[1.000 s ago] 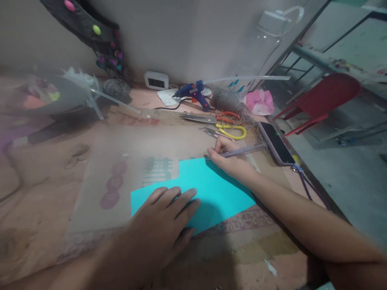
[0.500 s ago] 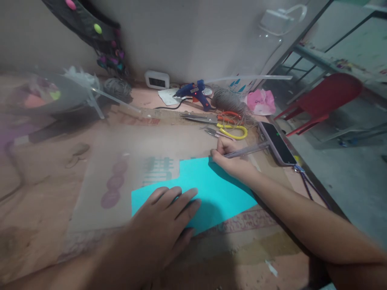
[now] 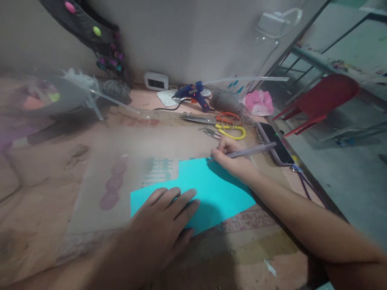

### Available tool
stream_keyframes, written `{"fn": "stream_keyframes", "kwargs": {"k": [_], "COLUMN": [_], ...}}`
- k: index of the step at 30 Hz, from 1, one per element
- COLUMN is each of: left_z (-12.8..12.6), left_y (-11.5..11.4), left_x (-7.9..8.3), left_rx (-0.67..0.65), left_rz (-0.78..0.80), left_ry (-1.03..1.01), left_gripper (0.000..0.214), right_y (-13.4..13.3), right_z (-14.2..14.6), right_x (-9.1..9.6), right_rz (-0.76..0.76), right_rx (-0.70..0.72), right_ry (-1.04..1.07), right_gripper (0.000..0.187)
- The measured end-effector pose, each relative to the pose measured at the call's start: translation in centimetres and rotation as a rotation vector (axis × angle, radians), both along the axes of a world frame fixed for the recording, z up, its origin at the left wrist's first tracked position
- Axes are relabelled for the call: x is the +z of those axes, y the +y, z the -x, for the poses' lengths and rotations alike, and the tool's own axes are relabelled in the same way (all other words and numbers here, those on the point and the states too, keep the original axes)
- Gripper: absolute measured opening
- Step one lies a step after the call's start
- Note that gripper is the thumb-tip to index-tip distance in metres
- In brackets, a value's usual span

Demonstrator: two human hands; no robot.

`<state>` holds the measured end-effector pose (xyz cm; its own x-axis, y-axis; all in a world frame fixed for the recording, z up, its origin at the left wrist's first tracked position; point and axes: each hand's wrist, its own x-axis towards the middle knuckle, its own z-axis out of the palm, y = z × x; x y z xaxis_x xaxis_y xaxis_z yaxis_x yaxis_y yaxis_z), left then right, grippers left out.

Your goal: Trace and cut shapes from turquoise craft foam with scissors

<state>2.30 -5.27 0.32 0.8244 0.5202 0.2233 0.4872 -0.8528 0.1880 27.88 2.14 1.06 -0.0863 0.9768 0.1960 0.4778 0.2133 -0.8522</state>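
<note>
A turquoise paper sheet [image 3: 211, 189] lies on a brown cardboard mat [image 3: 99, 189] on the table. My left hand [image 3: 160, 229] lies flat on the sheet's near left part, fingers stretched out and pressing it down. My right hand [image 3: 232, 159] is closed round a lilac pen [image 3: 252, 150], whose tip touches the sheet's far right corner. The pen's back end points right, over a phone.
Beyond my right hand lie yellow-handled scissors [image 3: 231, 131], orange-handled scissors [image 3: 211, 118], a blue glue gun [image 3: 193, 92] and a ball of twine [image 3: 226, 102]. A dark phone [image 3: 275, 143] rests at the table's right edge. A red chair [image 3: 320, 98] stands off to the right.
My right hand and the pen have shifted a little along the sheet's far edge, and the pen's back end has tilted up. My left hand has stayed put.
</note>
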Motion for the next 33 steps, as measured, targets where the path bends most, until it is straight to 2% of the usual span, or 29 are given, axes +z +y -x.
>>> {"fn": "stream_keyframes", "kwargs": {"k": [3,6,10,14,20,27,33], "left_z": [0.0,0.0,-0.1,0.1,0.0,-0.4,-0.3], "left_y": [-0.2,-0.6,-0.9,-0.9,-0.4,-0.3,-0.3], "left_x": [-0.2,-0.5,-0.5,-0.4,-0.8,-0.8,-0.6], "left_rx": [0.024,0.068,0.093,0.076,-0.001,0.039,0.035], "left_rz": [-0.043,-0.087,-0.147,-0.157,-0.13,-0.089,-0.043], "left_ry": [-0.045,-0.096,-0.129,-0.061,-0.002,-0.073,-0.064], "left_gripper": [0.03,0.025,0.03,0.029,0.032,0.033,0.031], "right_y": [0.4,0.6,0.1,-0.5,-0.5,-0.4,-0.3], "right_z": [-1.2,-2.2,-2.6,-2.0,-1.3,-0.8,-1.0], "right_x": [0.6,1.1,0.9,-0.2,-1.2,-1.2,-1.5], "right_rz": [-0.016,0.0,0.096,0.143,0.03,-0.018,-0.067], "right_rx": [-0.109,-0.13,-0.08,-0.079,-0.083,-0.105,-0.106], "right_ry": [0.187,0.252,0.16,0.103,-0.031,-0.153,-0.147], "right_gripper": [0.031,0.034,0.034,0.034,0.032,0.029,0.03]}}
